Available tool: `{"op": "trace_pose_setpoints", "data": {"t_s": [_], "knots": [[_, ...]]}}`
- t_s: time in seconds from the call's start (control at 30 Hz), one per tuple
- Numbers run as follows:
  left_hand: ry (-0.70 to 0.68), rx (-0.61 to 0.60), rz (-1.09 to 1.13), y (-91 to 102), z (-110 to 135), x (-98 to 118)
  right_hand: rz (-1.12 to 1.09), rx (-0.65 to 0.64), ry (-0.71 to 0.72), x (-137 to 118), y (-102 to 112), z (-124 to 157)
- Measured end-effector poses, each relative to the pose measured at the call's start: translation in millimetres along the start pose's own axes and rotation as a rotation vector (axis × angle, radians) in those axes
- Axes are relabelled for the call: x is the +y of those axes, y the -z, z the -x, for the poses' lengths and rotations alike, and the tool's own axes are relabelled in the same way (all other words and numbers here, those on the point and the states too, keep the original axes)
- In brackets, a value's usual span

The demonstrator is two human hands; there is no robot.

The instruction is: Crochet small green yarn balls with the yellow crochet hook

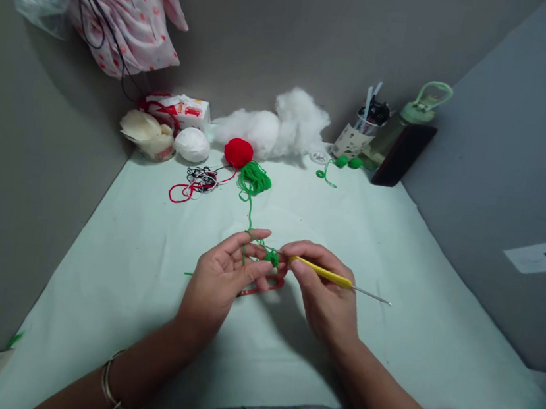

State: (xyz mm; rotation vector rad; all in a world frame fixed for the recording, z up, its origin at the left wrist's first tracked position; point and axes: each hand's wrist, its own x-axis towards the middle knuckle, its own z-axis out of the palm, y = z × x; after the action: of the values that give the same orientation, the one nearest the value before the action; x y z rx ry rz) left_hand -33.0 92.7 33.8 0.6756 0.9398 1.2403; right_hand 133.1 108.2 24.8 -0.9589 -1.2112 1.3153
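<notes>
Hands meet above the pale green cloth (pixel 397 246). The left hand (pixel 222 279) pinches a small green crochet piece (pixel 272 257) between thumb and fingertips. A green strand (pixel 250 218) crosses its forefinger and runs back to the green skein (pixel 255 179). The right hand (pixel 327 299) is clamped on the yellow crochet hook (pixel 324 274), whose working end meets the piece just beside the left fingertips, while its metal tail points right. A red loop (pixel 262 289) lies on the cloth beneath, and a red yarn ball (pixel 238 152) sits beyond the skein
</notes>
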Motion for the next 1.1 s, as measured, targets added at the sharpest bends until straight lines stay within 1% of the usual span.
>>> {"op": "trace_pose_setpoints", "data": {"t_s": [0.13,0.23,0.3,0.37,0.5,0.7,0.83,0.93,1.1], "knots": [[0.038,-0.048,0.024,2.0,1.4,0.1,-0.001,-0.059,0.076,-0.6,1.6,-2.6],[0.079,-0.041,0.082,1.8,1.3,-0.1,-0.003,-0.086,0.096,-0.8,1.6,-3.0],[0.091,-0.027,0.122,1.0,0.7,0.5,-0.03,-0.082,0.079,-0.5,1.6,-2.6],[0.091,-0.031,0.137,0.3,0.4,1.5,-0.071,-0.067,0.034,-0.2,1.4,-2.2],[0.06,-0.048,0.128,0.0,1.5,3.3,-0.158,-0.062,-0.043,-2.4,-0.7,-2.2],[0.002,-0.04,0.11,-1.1,2.5,4.1,-0.299,-0.105,-0.031,-8.6,-3.3,-5.7],[-0.021,-0.036,0.128,-2.8,2.5,5.6,-0.31,-0.145,0.019,-8.5,-0.9,-6.3],[-0.041,-0.026,0.125,-3.6,3.2,7.3,-0.249,-0.15,0.092,-7.8,0.7,-3.7],[-0.05,-0.021,0.105,-2.5,3.7,7.2,-0.12,-0.122,0.239,-7.1,0.3,1.6]]}}
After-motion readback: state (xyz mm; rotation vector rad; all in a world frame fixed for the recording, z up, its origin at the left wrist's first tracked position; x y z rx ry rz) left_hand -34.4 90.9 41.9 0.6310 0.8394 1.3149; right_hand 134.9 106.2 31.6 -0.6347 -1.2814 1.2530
